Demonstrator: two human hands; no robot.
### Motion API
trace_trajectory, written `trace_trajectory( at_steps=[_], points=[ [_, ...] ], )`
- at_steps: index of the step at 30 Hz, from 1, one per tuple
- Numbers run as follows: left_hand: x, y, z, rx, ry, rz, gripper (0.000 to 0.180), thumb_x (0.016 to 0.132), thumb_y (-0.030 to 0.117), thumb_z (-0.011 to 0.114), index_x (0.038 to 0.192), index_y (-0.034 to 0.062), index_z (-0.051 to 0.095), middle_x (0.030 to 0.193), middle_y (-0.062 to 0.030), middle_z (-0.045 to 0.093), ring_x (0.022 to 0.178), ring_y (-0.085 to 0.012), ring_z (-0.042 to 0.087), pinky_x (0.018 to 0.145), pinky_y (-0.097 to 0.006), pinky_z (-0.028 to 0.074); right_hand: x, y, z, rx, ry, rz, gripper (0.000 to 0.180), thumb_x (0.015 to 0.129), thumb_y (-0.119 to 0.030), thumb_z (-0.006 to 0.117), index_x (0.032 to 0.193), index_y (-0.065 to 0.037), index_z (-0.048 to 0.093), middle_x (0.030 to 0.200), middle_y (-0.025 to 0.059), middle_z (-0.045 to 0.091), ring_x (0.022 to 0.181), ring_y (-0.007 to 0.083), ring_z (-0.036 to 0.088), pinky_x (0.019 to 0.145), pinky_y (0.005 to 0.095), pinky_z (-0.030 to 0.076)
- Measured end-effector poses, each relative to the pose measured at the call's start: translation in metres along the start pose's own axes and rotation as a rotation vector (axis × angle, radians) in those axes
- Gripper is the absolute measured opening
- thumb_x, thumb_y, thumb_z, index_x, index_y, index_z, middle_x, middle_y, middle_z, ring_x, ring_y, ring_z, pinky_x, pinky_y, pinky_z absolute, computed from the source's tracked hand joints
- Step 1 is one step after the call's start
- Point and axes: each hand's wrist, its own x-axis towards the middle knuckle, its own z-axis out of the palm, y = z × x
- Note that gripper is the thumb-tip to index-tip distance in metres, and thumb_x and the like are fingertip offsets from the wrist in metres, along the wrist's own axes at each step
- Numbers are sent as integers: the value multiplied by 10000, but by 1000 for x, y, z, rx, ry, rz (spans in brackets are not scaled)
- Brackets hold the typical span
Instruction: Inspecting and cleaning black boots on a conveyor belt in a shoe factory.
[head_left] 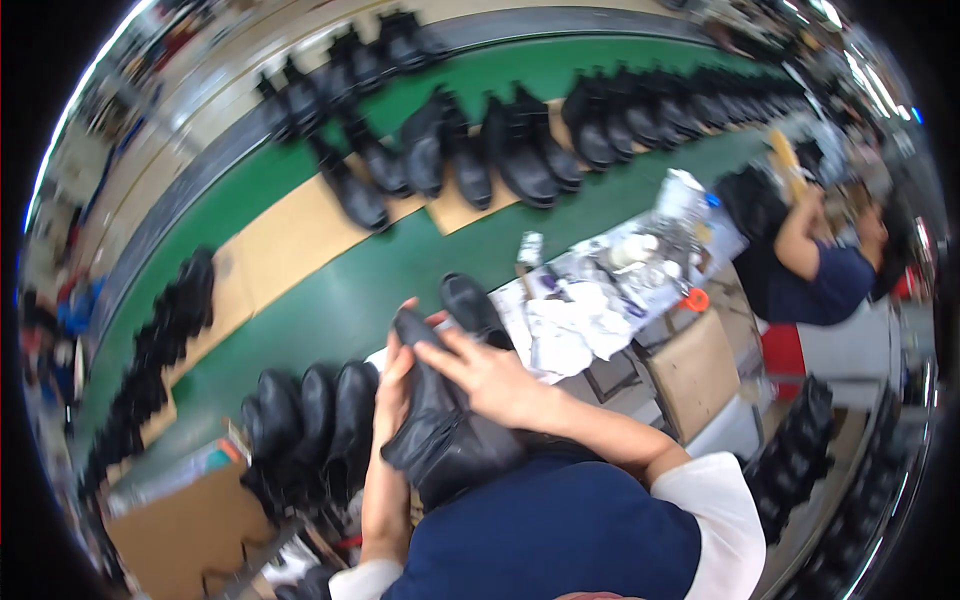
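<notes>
The person wears a dark navy apron (560, 530) over a white short-sleeved shirt (715, 510), both forearms bare, no gloves.

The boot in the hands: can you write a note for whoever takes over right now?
Left hand: grips the black boot along its left side.
Right hand: lies flat on top of the boot, fingers spread.
Boot: held against the person's lap, toe pointing to the green belt.
Nearby: three black boots stand at the left of the hands; one more lies just beyond; a table of rags is at the right.
Done or left: cannot tell from this view.
</notes>
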Motion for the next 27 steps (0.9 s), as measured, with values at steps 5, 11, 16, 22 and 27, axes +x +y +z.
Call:
trace_trajectory(
  at_steps=[5, 11, 16, 22, 27],
  points=[
    [16, 5, 3, 223, 0, -11, 769, 777, 291, 668, 1397, 132, 242, 1222, -213, 458, 1096, -341, 527, 887, -430, 496, -25, 18, -25, 27, 97, -165, 454, 738, -10, 585, 1185, -82, 556, 1214, 172, 510, 1048, 323, 564, 817, 375, 518],
    [20, 17, 6, 463, 175, 33, 738, 716, 78, 711, 1327, 129, 300, 1150, -232, 516, 1032, -351, 573, 803, -425, 534, -95, 149, -136, 330, 675, 648, 286, 897, -25, 445, 1142, -46, 592, 1029, 86, 636, 896, 134, 607, 736, 276, 499],
    [25, 7, 20, 562, 201, 80, 653, 758, 93, 619, 1329, 115, 303, 1093, -228, 525, 995, -364, 589, 759, -445, 557, -188, 362, -206, 103, 841, 1219, 492, 805, -16, 450, 1286, -109, 499, 735, 72, 657, 574, 132, 622, 497, 267, 501],
    [22, -4, 48, 611, 342, 66, 619, 775, 83, 606, 1322, 115, 318, 1057, -195, 532, 926, -319, 606, 724, -401, 555, -211, 522, -197, -37, 508, 1202, 650, 784, -8, 364, 1401, -214, 360, 708, 142, 634, 492, 183, 619, 420, 322, 505],
    [41, -14, 19, 593, 348, 48, 460, 888, 254, 537, 1302, 147, 368, 1002, -157, 569, 877, -261, 608, 670, -329, 546, -268, 571, -223, -155, 314, 981, 489, 774, -56, 403, 1253, -67, 500, 916, 166, 640, 831, 290, 623, 727, 409, 500]
  ],
)
